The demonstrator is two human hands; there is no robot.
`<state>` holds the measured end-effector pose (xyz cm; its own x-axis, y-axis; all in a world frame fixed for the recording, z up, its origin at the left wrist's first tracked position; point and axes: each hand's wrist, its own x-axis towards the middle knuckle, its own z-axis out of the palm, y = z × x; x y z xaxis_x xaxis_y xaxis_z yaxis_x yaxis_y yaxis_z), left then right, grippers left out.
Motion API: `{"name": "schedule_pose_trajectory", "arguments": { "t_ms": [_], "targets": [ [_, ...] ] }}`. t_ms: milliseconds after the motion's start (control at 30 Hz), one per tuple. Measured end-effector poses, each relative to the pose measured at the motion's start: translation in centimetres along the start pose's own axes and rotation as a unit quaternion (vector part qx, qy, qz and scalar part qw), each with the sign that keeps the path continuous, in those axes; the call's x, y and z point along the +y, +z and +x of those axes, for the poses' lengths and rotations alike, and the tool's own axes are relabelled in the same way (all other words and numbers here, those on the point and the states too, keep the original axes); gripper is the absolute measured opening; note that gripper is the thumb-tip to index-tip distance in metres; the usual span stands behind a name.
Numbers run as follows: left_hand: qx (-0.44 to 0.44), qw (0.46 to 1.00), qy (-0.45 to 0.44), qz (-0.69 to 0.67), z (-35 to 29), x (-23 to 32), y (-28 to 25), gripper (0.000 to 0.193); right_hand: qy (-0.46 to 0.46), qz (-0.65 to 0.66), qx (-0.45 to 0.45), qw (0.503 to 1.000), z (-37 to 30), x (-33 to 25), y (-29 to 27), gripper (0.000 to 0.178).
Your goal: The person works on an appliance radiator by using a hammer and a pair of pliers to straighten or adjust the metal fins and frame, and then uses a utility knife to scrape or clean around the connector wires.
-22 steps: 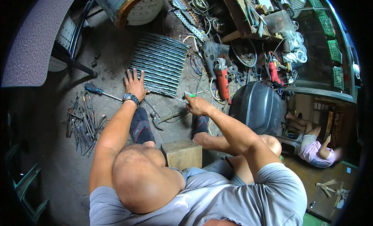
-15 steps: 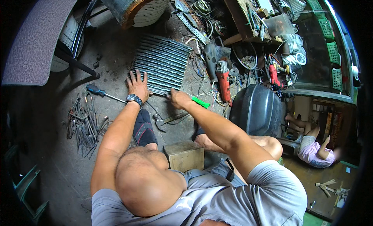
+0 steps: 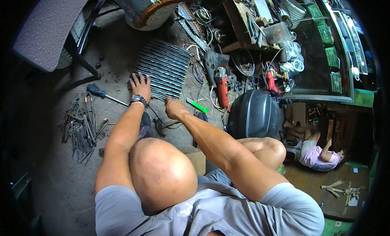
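Observation:
A dark, ribbed, roughly square slatted panel (image 3: 162, 67) lies on the concrete floor in front of me. My left hand (image 3: 141, 89) rests flat on its near left part, fingers spread. At the panel's near edge is my right hand (image 3: 175, 109), fingers curled and fingertips against the edge; anything inside them is hidden. A green-handled cutter knife (image 3: 198, 105) lies right of that hand. Just below both hands is a hammer (image 3: 160, 126), partly covered by my right hand. A blue-handled screwdriver (image 3: 99, 92) points toward my left wrist.
Bent metal rods (image 3: 85, 128) lie heaped at the left. A red angle grinder (image 3: 222, 86), a red power tool (image 3: 271, 79) and tangled wires lie at the right, near a black rounded casing (image 3: 254, 114). A wooden block (image 3: 194, 156) stands between my legs. Another person (image 3: 321, 156) sits far right.
My view has shifted, and my knee covers more of the foot and wooden block. My right arm has uncovered the cutter knife. The left hand stays flat on the panel.

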<state>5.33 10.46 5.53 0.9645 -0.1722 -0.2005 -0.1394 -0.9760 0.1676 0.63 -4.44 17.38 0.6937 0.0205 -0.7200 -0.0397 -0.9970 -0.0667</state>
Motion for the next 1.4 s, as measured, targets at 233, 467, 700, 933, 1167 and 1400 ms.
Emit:
{"name": "schedule_pose_trajectory", "arguments": {
  "t_ms": [233, 467, 700, 933, 1167, 1400],
  "targets": [
    [-0.007, 0.993, 0.047, -0.111, -0.7, 0.3, -1.0, 0.101, -0.045, -0.104, -0.003, 0.994, -0.5, 1.3, -4.5, 0.049],
    [-0.001, 0.986, 0.027, -0.164, -0.1, 1.3, -1.7, 0.085, -0.356, -0.437, -0.195, 0.802, 6.3, 2.8, -10.7, 0.021],
    [-0.053, 0.992, 0.045, -0.108, -2.1, -1.2, -1.6, 0.093, -0.038, 0.227, -0.302, 0.925, 2.4, 4.8, -4.5, 0.027],
    [-0.087, 0.990, 0.062, -0.096, -1.7, -1.5, -3.7, 0.097, -0.007, 0.369, -0.416, 0.831, 1.6, 4.5, -6.7, 0.015],
    [-0.128, 0.982, 0.075, -0.115, -2.0, -2.6, -4.8, 0.088, 0.015, 0.506, -0.447, 0.738, -1.1, 3.9, -5.5, 0.029],
    [-0.171, 0.978, 0.055, -0.111, -1.6, 0.0, -4.1, 0.085, -0.271, -0.440, 0.132, 0.846, -6.1, 0.7, -7.8, 0.023]
  ]
}}
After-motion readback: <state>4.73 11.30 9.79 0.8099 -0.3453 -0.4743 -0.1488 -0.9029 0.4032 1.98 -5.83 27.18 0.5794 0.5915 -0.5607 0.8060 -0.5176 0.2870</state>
